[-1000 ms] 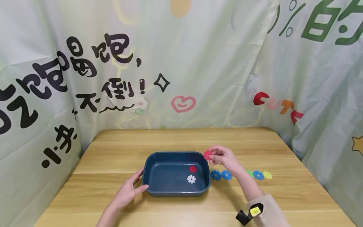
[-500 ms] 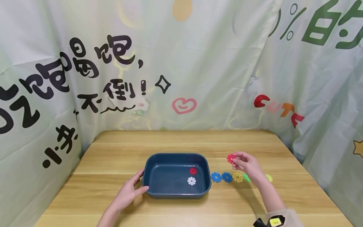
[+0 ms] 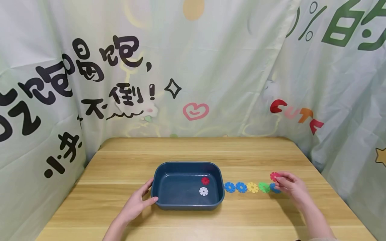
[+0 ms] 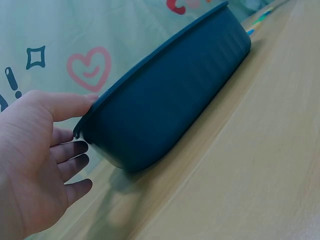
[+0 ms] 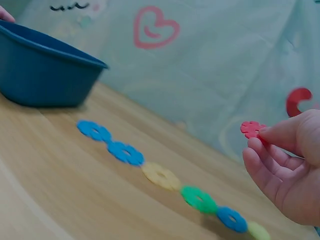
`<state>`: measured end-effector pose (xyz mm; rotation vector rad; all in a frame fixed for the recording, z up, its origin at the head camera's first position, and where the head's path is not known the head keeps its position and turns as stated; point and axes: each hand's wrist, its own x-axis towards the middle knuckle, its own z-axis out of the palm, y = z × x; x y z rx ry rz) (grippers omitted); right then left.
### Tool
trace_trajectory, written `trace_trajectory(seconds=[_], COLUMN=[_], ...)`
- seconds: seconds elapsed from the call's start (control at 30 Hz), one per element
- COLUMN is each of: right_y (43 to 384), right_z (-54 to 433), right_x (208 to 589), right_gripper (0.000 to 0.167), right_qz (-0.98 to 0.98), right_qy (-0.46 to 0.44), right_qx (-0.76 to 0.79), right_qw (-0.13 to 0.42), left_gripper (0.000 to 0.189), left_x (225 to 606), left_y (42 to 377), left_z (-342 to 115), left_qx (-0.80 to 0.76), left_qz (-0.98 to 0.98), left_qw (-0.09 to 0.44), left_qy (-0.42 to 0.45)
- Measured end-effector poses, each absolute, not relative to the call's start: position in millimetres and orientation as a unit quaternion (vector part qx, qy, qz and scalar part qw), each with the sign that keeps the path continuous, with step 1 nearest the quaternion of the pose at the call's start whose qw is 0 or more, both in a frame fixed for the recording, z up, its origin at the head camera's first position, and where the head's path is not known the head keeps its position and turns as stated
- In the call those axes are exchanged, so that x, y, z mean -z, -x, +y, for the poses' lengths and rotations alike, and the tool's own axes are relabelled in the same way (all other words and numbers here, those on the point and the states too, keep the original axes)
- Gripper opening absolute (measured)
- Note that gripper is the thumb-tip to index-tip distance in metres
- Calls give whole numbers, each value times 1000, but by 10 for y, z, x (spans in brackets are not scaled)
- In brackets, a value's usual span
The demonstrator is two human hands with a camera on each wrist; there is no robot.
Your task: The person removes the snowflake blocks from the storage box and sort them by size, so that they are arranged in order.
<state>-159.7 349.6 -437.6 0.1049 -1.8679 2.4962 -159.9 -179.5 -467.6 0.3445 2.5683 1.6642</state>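
Note:
My right hand [image 3: 292, 188] pinches a red snowflake disc [image 3: 274, 176] between thumb and fingers, above the right end of a row of discs. Left to right on the table lie a blue disc [image 3: 230, 187], another blue disc [image 3: 241, 187], a yellow disc [image 3: 252, 187], a green disc [image 3: 264, 187] and a partly covered blue disc [image 3: 274, 188]. A yellow-green disc [image 5: 258, 231] ends the row, hidden by my hand in the head view. My left hand [image 3: 134, 202] holds the dark blue basin [image 3: 187, 206] at its left end, thumb at the rim.
Inside the basin lie a red disc [image 3: 205, 180] and a white disc [image 3: 203, 191], apart from each other. The wooden table [image 3: 193, 147] is enclosed at the back and sides by a printed curtain [image 3: 229, 67].
My right hand has moved right with the red disc, from the basin's right rim to over the far end of the row. My left hand and the basin have stayed in place.

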Motion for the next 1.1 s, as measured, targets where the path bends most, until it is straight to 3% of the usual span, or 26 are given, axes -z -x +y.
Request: trace_trajectory(seconds=[0.4,1.1], right_y=[1495,1498], right_z=[4071,4394], right_x=[4549,4703], right_gripper=[28,19], right_qz=[-571,-641], right_qy=[-13,173], right_qx=[-820,-748], right_qw=[34,9], left_gripper=[70,70], left_x=[4680,4662], left_y=[1596,1599], left_z=[-1797,-1793], left_qx=[-542,-542], left_qz=[832,832], left_qw=[26,36], left_qy=[-111,-110])
